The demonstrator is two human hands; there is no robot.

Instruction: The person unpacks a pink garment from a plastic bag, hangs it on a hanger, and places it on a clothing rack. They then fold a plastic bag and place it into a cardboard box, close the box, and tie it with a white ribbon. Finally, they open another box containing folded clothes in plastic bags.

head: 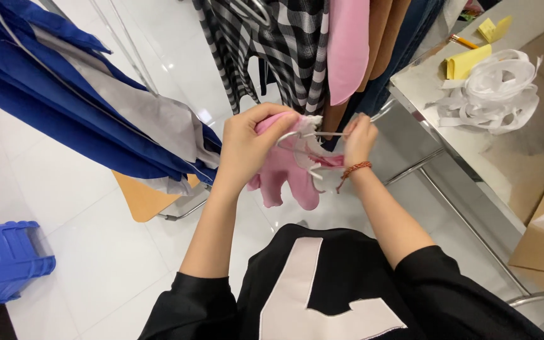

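Note:
A small pink garment [284, 179] hangs from a white hanger [313, 135] held in front of me. My left hand [250, 141] grips the garment's shoulder and the hanger's left end. At the hanger's right end my right hand [359, 138], with a red braided bracelet on the wrist, pinches the hanger together with the cloth. The pink fabric droops below both hands over the white tiled floor.
Hanging clothes fill the space ahead: a black-and-white checked garment [284, 44], a pink one [347, 44], brown ones. Blue and grey garments [64, 88] hang at left. A steel table [505, 151] at right holds white tape [498, 88], yellow notes and cardboard boxes. A blue stool [7, 258] stands lower left.

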